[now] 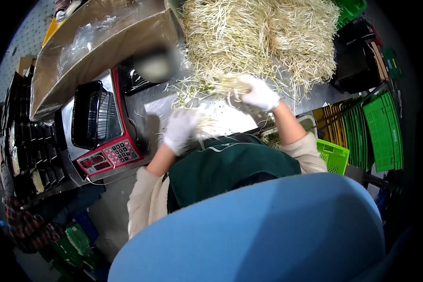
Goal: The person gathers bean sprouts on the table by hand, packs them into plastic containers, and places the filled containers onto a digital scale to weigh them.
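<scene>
A big heap of bean sprouts (230,37) covers the far side of the metal table. My right hand (260,94), in a white glove, is closed on some sprouts at the near edge of the heap. My left hand (181,128), also gloved, is blurred by motion over the table beside a few loose sprouts (207,124); its fingers cannot be made out. On the red scale (120,152) to the left rests a black plastic tray (93,115) with nothing in it.
Behind the scale stands a cardboard box (103,54) with clear plastic inside. Stacked black trays (37,150) line the far left. Green crates (380,134) and a black container (357,66) are at the right. Another person's plaid sleeve (28,225) shows at lower left.
</scene>
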A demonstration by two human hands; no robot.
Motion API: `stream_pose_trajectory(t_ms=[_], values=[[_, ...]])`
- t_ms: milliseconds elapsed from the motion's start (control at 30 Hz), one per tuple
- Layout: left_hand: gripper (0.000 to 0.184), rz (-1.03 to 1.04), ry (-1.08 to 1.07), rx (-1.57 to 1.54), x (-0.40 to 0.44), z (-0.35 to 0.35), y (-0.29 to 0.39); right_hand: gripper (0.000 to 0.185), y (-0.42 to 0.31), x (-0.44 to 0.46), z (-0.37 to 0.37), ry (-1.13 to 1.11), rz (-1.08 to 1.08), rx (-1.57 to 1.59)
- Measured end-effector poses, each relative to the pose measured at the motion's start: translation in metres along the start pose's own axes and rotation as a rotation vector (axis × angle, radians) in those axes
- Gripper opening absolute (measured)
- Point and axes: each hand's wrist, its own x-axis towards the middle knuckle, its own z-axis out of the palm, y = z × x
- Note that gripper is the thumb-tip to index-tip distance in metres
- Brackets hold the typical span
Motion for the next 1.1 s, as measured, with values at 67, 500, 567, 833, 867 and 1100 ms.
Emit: stream_pose_trajectory(t_ms=[67,500,567,833,867,1100], values=[[0.064,0.065,0.001,0.005,0.008,0.008,0.007,0.067,0.0,0.02,0.019,-0.25,0.086,-0.088],[0.107,-0.087,-0.025,-0.153,0.038,0.016,-0.005,0.109,0.022,-0.015,0.109,0.069,-0.423,-0.705],[0.113,-0.172,-0.402,-0.002,0.039,0.014,-0.009,0.11,0.013,-0.015,0.084,0.092,-0.19,-0.797],[0.079,-0.291,0.163,-0.42,0.041,0.024,-0.004,0.082,0.022,0.005,0.06,0.117,-0.298,-0.282],[0.077,-0.191,0.297,-0.398,0.044,0.017,-0.001,0.088,0.014,0.003,0.06,0.216,-0.419,-0.303],[0.073,-0.198,-0.035,-0.195,0.029,0.014,-0.023,0.088,0.026,0.01,0.025,-0.059,-0.239,-0.787]])
